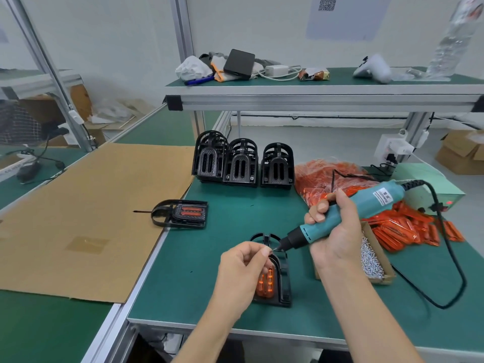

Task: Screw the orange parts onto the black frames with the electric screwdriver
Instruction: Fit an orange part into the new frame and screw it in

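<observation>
A black frame [284,280] with an orange part [266,281] in it lies on the green bench in front of me. My left hand [242,269] hovers over it and pinches a small screw at the tip of the teal electric screwdriver [348,213]. My right hand [332,226] grips the screwdriver, which slants down to the left. A second black frame with orange part [183,213] lies flat at the left, beside the cardboard. Three stacks of bare black frames [242,161] stand at the back.
A bag and loose pile of orange parts [392,221] sit at the right, with a cardboard tray of screws [373,260] beside my right wrist. The screwdriver's black cable [455,271] loops over the bench. A cardboard sheet [86,213] covers the left bench. A cluttered shelf [314,86] hangs overhead.
</observation>
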A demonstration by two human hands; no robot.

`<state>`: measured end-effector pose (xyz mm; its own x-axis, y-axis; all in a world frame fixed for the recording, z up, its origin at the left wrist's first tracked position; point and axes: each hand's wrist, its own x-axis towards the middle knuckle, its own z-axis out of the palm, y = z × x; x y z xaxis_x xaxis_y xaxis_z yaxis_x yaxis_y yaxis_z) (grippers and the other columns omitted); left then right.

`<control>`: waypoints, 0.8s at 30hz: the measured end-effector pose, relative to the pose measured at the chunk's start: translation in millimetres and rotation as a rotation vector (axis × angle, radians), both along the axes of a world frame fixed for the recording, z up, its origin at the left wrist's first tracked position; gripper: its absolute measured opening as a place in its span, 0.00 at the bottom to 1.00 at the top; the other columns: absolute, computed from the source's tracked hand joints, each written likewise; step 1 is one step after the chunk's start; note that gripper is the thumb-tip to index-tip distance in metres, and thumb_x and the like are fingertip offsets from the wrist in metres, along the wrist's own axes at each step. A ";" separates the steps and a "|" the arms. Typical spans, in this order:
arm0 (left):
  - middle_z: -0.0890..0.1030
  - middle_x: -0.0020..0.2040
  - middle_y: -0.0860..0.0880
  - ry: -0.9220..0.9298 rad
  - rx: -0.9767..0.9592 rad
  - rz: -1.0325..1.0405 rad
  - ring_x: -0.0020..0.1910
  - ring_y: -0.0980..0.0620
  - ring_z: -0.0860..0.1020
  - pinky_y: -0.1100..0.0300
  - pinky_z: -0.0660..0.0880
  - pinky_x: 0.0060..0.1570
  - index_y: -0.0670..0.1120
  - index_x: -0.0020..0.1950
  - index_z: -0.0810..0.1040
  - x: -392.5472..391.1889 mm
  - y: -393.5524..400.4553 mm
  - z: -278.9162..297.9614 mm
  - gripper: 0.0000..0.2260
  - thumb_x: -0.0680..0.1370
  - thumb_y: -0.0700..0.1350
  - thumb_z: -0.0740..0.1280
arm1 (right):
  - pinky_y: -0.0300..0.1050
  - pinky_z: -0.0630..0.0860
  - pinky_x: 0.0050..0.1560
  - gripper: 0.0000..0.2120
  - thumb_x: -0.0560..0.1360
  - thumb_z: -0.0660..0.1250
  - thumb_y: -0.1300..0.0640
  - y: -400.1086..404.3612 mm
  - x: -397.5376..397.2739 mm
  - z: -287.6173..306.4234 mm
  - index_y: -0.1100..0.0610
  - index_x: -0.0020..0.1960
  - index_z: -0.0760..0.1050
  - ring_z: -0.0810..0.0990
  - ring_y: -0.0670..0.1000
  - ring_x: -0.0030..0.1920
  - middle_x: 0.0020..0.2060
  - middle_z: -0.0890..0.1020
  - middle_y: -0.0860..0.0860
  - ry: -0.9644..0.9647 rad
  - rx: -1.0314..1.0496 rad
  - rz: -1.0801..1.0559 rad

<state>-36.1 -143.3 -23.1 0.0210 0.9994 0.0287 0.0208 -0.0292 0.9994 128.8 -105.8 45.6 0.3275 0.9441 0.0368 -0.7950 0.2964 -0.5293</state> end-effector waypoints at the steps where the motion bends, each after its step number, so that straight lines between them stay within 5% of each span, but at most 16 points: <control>1: 0.86 0.39 0.50 0.038 0.029 -0.024 0.38 0.56 0.82 0.63 0.79 0.44 0.55 0.46 0.85 -4.3 0.8 0.6 0.07 0.81 0.45 0.70 | 0.38 0.70 0.31 0.09 0.77 0.69 0.55 1.7 -3.0 3.2 0.53 0.38 0.76 0.70 0.46 0.27 0.30 0.75 0.49 -0.011 -0.007 0.000; 8: 0.85 0.44 0.60 0.573 0.253 -0.043 0.46 0.60 0.82 0.68 0.76 0.48 0.56 0.48 0.85 -18.4 19.2 -8.7 0.03 0.78 0.48 0.73 | 0.41 0.69 0.29 0.08 0.78 0.70 0.62 12.3 -24.4 2.1 0.55 0.43 0.74 0.70 0.50 0.25 0.29 0.76 0.55 -0.305 -0.005 -0.062; 12: 0.82 0.44 0.57 0.918 0.498 -0.059 0.46 0.54 0.79 0.56 0.75 0.49 0.52 0.47 0.82 -9.3 31.5 -23.5 0.02 0.78 0.49 0.72 | 0.45 0.71 0.29 0.10 0.75 0.73 0.56 16.0 -32.8 -10.4 0.47 0.37 0.77 0.71 0.52 0.27 0.30 0.78 0.55 -0.593 0.043 -0.065; 16: 0.74 0.45 0.57 1.009 0.576 -0.004 0.50 0.52 0.72 0.53 0.70 0.48 0.51 0.41 0.77 -1.4 39.9 -40.1 0.07 0.76 0.50 0.73 | 0.45 0.72 0.29 0.08 0.74 0.73 0.52 22.2 -36.2 -23.1 0.48 0.37 0.78 0.73 0.52 0.27 0.30 0.80 0.55 -0.729 -0.015 -0.043; 24: 0.75 0.45 0.58 1.048 0.540 0.065 0.54 0.50 0.71 0.55 0.69 0.50 0.51 0.40 0.81 4.7 44.9 -58.7 0.07 0.74 0.52 0.75 | 0.44 0.73 0.30 0.07 0.73 0.73 0.52 31.8 -38.5 -34.5 0.48 0.37 0.79 0.74 0.51 0.28 0.31 0.81 0.55 -0.756 -0.088 -0.033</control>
<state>-31.4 -98.5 -81.8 0.2354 0.8630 0.4471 0.8405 -0.4117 0.3522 90.3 -74.0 11.0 0.2709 0.9442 0.1876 -0.1980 0.2454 -0.9490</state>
